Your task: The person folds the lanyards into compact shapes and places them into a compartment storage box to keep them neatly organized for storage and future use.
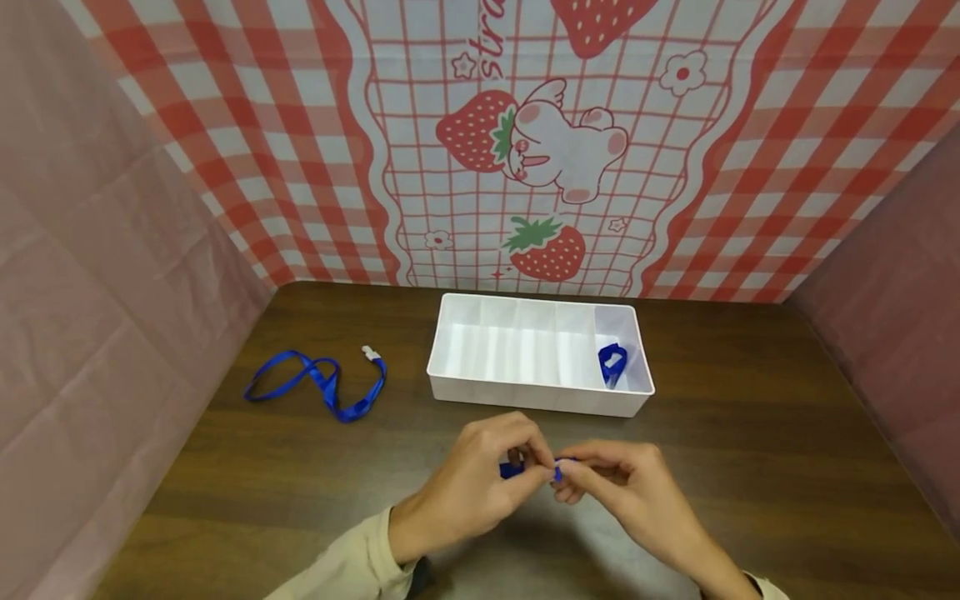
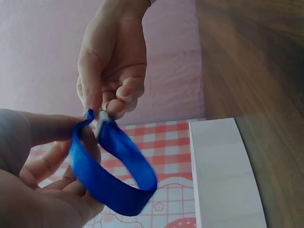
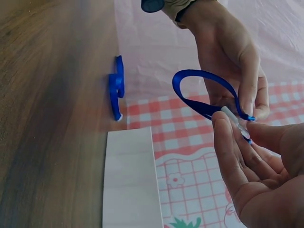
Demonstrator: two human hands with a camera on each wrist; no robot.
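Observation:
Both hands meet above the table, in front of the white box. Between them is a blue lanyard bent into a loop, with a whitish clip at its end. My left hand pinches the strap between thumb and fingers. The thumb and fingers of my right hand pinch the clip end, close against the left fingertips. In the left wrist view the loop hangs below the clip, and part of the strap is hidden behind the left fingers.
A white divided box stands behind the hands. In its rightmost compartment lies a coiled blue lanyard. Another blue lanyard with a white clip lies loosely spread on the wooden table at the left. A checked strawberry cloth hangs behind.

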